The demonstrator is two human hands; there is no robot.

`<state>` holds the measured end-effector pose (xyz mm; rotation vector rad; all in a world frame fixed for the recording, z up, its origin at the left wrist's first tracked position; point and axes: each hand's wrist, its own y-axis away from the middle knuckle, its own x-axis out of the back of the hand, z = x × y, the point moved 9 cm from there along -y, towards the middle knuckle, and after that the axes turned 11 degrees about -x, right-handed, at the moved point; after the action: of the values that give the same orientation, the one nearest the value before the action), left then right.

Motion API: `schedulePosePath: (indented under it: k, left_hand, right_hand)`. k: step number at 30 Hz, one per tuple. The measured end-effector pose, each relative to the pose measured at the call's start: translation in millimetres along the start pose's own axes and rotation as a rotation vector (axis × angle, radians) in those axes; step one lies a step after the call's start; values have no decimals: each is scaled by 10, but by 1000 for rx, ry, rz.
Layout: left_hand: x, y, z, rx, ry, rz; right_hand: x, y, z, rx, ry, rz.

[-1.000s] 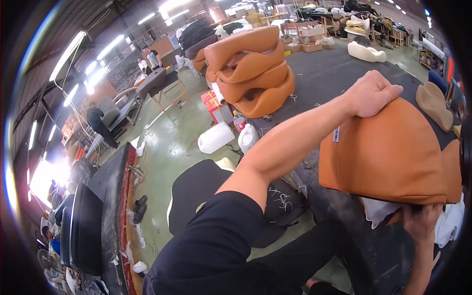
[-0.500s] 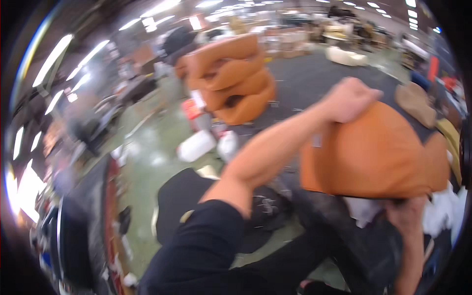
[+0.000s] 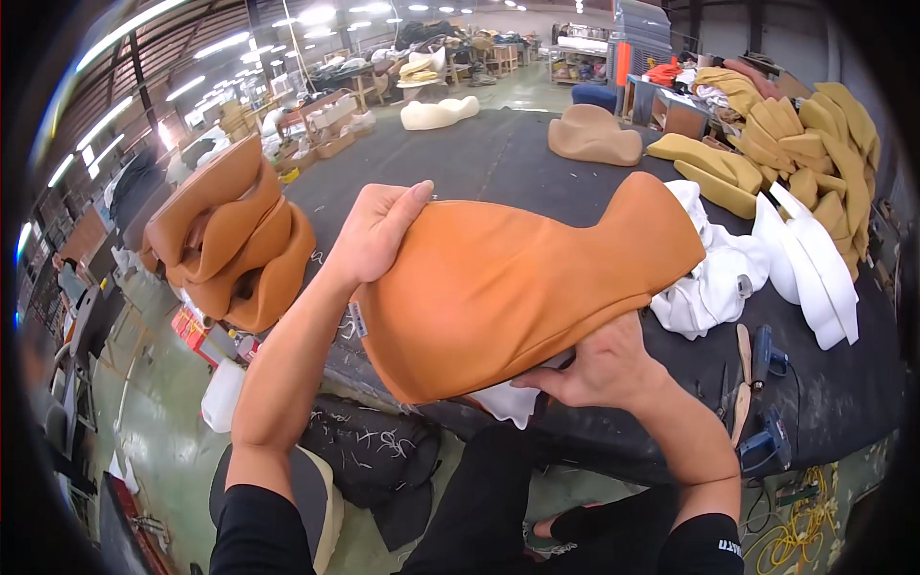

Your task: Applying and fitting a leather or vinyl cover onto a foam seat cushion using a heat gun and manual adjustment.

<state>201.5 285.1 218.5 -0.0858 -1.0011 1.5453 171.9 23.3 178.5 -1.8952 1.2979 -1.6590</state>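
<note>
A curved orange upholstered cushion [image 3: 508, 287] is held up in front of me, over the near edge of the dark table. My left hand [image 3: 383, 225] is closed over its upper left edge, thumb on top. At the lower right edge, my right hand [image 3: 604, 369] grips from below; some of its fingers are hidden under the cover. White cloth [image 3: 508, 402] hangs out from the cushion's underside. A small pale tag [image 3: 358, 319] shows on its left side. Behind the cushion's right end lies a crumpled white fabric heap [image 3: 714, 273].
Stacked orange cushions [image 3: 230, 240] stand at the left. On the dark table [image 3: 479, 158] lie a tan foam piece [image 3: 594, 134], yellow foam pieces [image 3: 815, 153] and white shaped pieces [image 3: 810, 268]. Blue-handled tools [image 3: 767, 436] lie at the right, above yellow cable [image 3: 800, 527] on the floor.
My view has swung to the right, bringing the right side of the table into sight. The cushion is turned, its narrower end now pointing right and away. Both hands keep hold of it.
</note>
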Motion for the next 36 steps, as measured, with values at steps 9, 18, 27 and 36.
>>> schedulePosePath:
  k: [9, 18, 27, 36]
  left_hand:
    - [-107, 85, 125, 9, -42, 9]
    - [-197, 277, 330, -36, -121, -11]
    - [-218, 258, 358, -83, -45, 47]
    - [-249, 364, 320, -93, -76, -15]
  right_hand:
    - [26, 199, 63, -18, 23, 73]
    - [-60, 429, -46, 96, 109, -197]
    - [-79, 560, -87, 38, 140, 66]
    - [-71, 720, -108, 95, 152, 3]
